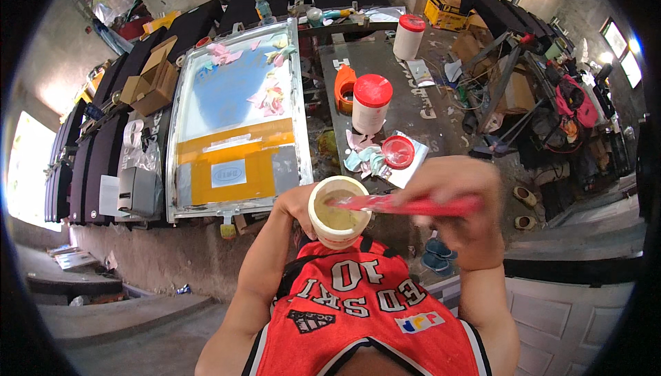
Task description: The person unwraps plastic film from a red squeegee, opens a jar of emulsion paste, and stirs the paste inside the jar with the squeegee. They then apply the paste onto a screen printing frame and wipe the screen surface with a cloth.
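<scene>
Close in front of my chest is an open white tub [336, 240] with a pale yellowish paste inside. My left hand [299, 207] is closed round the tub's left side, its fingers partly hidden behind it. My right hand [460, 200], blurred by motion, grips a long red tool [406, 205]. The tool lies nearly level, and its tip reaches into the mouth of the tub. The exact kind of tool cannot be made out. Just beyond, a red lid [398, 151] rests on white paper beside crumpled pastel scraps [365, 157].
A framed printing screen [301, 114] with orange tape lies on the left of the dark table [413, 114]. Red-lidded jars [370, 107] and an orange ring-shaped holder [343, 85] stand ahead. Cardboard boxes [149, 80] sit far left; cluttered metal legs [506, 83] are at right.
</scene>
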The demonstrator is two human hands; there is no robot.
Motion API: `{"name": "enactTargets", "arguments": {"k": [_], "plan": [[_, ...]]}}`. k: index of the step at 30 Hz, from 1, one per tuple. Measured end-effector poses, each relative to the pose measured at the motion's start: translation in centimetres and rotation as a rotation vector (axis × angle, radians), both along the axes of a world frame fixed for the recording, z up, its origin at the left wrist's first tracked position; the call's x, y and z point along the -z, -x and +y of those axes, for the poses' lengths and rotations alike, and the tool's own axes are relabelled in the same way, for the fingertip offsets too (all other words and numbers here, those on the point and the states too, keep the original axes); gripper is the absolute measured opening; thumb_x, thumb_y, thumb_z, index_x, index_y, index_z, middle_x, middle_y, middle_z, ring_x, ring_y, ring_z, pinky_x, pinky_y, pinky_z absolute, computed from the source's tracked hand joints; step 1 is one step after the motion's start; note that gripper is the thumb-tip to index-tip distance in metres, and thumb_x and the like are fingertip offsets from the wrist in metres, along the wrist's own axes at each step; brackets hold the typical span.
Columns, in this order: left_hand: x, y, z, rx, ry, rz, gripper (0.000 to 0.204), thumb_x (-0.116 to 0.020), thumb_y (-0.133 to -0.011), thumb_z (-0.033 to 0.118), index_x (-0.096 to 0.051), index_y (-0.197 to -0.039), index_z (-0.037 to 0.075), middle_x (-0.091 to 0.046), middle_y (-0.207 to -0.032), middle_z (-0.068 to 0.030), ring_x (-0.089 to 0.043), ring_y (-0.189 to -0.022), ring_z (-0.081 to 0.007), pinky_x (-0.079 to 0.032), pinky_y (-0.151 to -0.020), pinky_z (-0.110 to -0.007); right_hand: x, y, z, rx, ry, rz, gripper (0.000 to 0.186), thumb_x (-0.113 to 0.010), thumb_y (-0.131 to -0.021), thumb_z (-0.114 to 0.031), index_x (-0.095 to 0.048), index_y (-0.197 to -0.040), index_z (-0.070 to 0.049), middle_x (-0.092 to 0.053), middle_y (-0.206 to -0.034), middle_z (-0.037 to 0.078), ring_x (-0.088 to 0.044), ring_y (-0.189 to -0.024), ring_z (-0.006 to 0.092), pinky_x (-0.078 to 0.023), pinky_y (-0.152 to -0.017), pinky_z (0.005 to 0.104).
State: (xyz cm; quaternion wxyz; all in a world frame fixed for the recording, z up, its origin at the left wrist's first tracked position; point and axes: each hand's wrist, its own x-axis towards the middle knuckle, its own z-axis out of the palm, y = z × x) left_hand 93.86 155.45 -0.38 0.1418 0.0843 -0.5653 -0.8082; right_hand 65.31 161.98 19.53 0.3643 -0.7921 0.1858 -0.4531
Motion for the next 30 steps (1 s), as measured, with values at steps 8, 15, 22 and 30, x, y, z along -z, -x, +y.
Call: {"name": "enactTargets", "arguments": {"k": [8,15,22,30], "plan": [[0.7,-0.1,-0.4,-0.012,0.091,-0.004,0.116,-0.095,-0.033,0.002,-0.049,-0.139,-0.001,-0.064,-0.130,-0.0114,-0.059,-0.121,-0.0189,-0.043,-0.108,-0.036,2.5,-2.2,-0.8,-0.006,0.096,0.292,0.023,-0.073,-0.076,-0.012,-0.065,-0.097,-0.013,-0.073,-0.086,0.013,-0.071,-0.076,0.0319,-0.054,-0.067,0.0381],[0.8,-0.3,-0.7,0.040,0.164,0.073,0.114,-0.096,-0.037,0.006,-0.048,-0.140,0.001,-0.062,-0.132,-0.0120,-0.058,-0.122,-0.0206,-0.043,-0.109,-0.038,-3.3,-0.2,2.9,0.307,0.071,0.063,0.019,-0.071,-0.075,-0.032,-0.071,-0.079,-0.014,-0.071,-0.076,0.009,-0.068,-0.070,0.0317,-0.052,-0.062,0.0375],[0.4,-0.4,-0.5,0.044,0.163,0.057,0.114,-0.096,-0.038,0.007,-0.048,-0.140,0.001,-0.062,-0.133,-0.0121,-0.058,-0.122,-0.0208,-0.043,-0.109,-0.038,-2.7,-1.1,1.7,0.083,0.107,-0.199,0.034,-0.081,-0.062,-0.019,-0.068,-0.093,-0.013,-0.072,-0.083,0.009,-0.069,-0.079,0.0328,-0.054,-0.069,0.0370],[0.1,-0.8,-0.1,0.051,0.154,0.048,0.114,-0.096,-0.038,0.007,-0.047,-0.141,0.001,-0.062,-0.133,-0.0121,-0.058,-0.122,-0.0210,-0.043,-0.109,-0.038,-1.8,-2.7,-1.0,-0.245,-0.061,0.348,0.034,-0.077,-0.063,-0.004,-0.063,-0.095,-0.010,-0.071,-0.111,0.014,-0.068,-0.095,0.0331,-0.055,-0.080,0.0382]]}}
